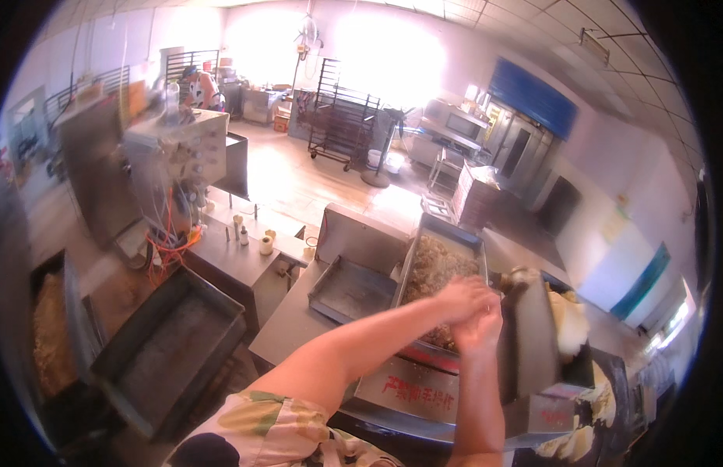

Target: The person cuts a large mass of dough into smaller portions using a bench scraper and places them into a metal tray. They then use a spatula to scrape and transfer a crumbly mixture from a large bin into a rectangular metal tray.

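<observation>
My left hand (461, 299) and my right hand (478, 327) meet over the near right part of a long metal tray (409, 265). Inside the tray lies a brown, crumbly filling (441, 259). My left forearm crosses from the lower left, while the right one rises from the bottom edge. Both hands are closed against each other with fingers bent; whatever is between them is hidden. Just right of them stands a grey machine part (525, 338) with a slab of pale dough (570, 325) along its far side.
A shallow dark tray (353, 286) sits left of the filling. Further left are a large metal pan (174, 342) and a machine with orange tubing (174, 237). Pale dough scraps (568, 444) lie at lower right. Wheeled racks (342, 124) and a person (202, 89) are in the background.
</observation>
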Motion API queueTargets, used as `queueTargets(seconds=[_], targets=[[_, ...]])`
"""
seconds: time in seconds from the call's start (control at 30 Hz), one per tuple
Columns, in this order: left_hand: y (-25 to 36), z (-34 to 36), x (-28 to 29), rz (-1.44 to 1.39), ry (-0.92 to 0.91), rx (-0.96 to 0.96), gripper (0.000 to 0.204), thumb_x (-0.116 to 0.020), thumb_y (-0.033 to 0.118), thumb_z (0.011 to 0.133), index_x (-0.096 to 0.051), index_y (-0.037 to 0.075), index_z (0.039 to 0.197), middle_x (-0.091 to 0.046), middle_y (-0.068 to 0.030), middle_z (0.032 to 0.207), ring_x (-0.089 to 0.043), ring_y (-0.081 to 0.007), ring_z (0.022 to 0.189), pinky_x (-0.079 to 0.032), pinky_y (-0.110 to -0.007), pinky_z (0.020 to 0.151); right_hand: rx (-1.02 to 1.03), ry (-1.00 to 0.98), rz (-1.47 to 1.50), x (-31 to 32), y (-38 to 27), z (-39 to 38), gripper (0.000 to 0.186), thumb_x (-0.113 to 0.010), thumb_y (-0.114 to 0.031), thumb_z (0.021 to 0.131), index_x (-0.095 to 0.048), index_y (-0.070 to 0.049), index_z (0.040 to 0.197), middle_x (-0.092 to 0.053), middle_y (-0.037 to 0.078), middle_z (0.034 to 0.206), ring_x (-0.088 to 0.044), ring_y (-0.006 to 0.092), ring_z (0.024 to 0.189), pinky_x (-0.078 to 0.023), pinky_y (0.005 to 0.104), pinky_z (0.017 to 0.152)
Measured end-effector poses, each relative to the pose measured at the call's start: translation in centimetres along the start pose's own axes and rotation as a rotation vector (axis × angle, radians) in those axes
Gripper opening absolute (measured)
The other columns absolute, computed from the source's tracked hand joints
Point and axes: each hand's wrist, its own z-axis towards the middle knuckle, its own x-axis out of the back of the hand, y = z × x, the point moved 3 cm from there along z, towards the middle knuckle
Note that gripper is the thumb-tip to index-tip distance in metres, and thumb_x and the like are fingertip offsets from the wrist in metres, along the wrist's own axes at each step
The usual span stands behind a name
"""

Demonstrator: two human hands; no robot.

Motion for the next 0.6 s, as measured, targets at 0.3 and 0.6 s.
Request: queueTargets(seconds=[0.3, 0.6], targets=[[-3.3, 1.0, 3.2, -1.049, 0.229, 0.77, 0.071, -0.021, 0.061, 0.095, -0.025, 0.012, 0.146, -0.02, -0.0176, 0.152, -0.018, -0.0324, 0.141, -0.014, -0.05, 0.114, 0.616, -0.193, -1.223, -4.2, 2.2, -1.7, 0.075, -0.027, -0.058, 0.095, -0.009, -0.009, 0.15, -0.009, 0.012, 0.156, -0.011, 0.0266, 0.143, -0.007, 0.0437, 0.114], [3.6, -11.5, 12.1, -0.603, 0.335, 0.315, 0.046, -0.055, 0.023, 0.088, -0.046, 0.01, 0.132, -0.018, -0.0189, 0.151, -0.022, -0.0423, 0.137, -0.029, -0.046, 0.108, 0.21, -0.336, -1.985, 1.2, 2.7, -0.1, 0.068, -0.039, -0.049, 0.096, -0.024, -0.005, 0.146, -0.017, 0.017, 0.153, -0.018, 0.0305, 0.141, -0.018, 0.0416, 0.112]])
